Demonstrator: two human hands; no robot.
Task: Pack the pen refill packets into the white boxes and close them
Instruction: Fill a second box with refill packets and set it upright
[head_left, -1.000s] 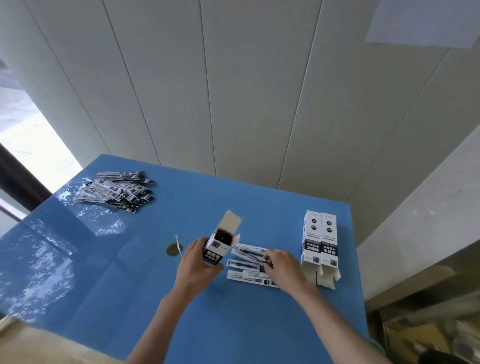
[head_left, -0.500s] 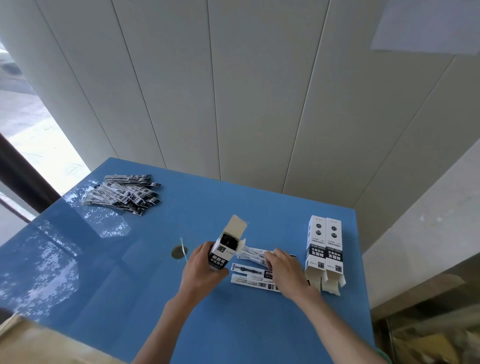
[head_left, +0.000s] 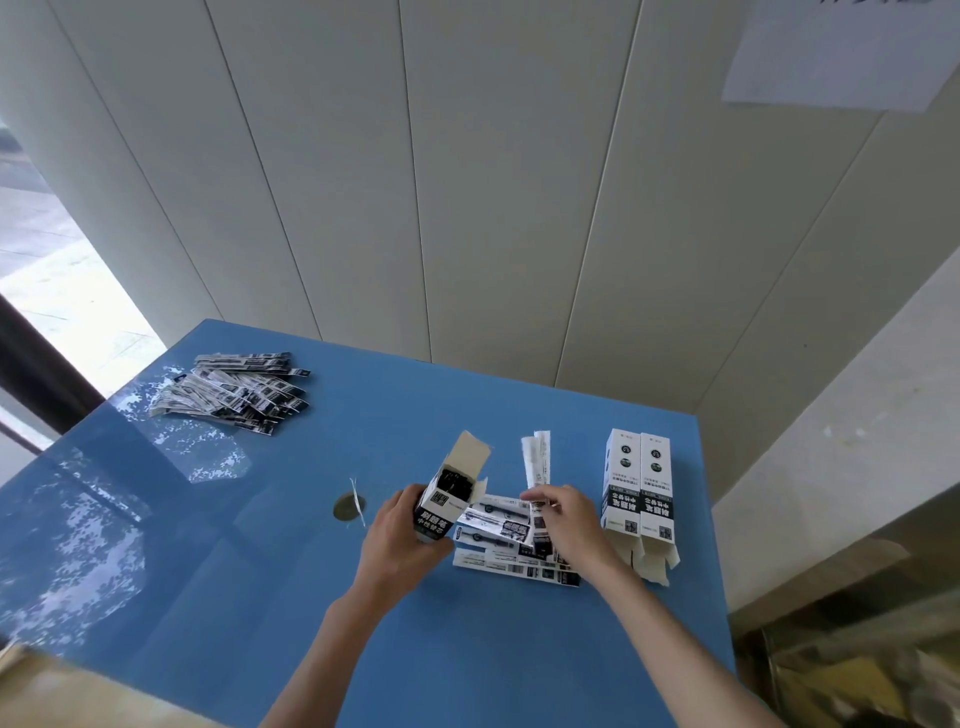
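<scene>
My left hand (head_left: 402, 540) grips a white box (head_left: 451, 493) tilted away from me, its top flap open and dark packets visible inside. My right hand (head_left: 571, 525) pinches a couple of refill packets (head_left: 536, 462) and holds them upright above the table. Several more loose packets (head_left: 506, 545) lie flat between my hands. Two further white boxes (head_left: 639, 483) lie side by side to the right, their near flaps open. A large pile of packets (head_left: 234, 392) sits at the far left of the blue table (head_left: 260, 571).
A round hole (head_left: 348, 507) in the tabletop with a thin white strip across it lies left of my left hand. A panelled wall stands behind the table. The table's right edge runs close to the two boxes. A cardboard edge (head_left: 52, 691) shows at bottom left.
My right hand has lifted a couple of packets off the small heap and turned them upright. The left hand keeps holding the open box in about the same place.
</scene>
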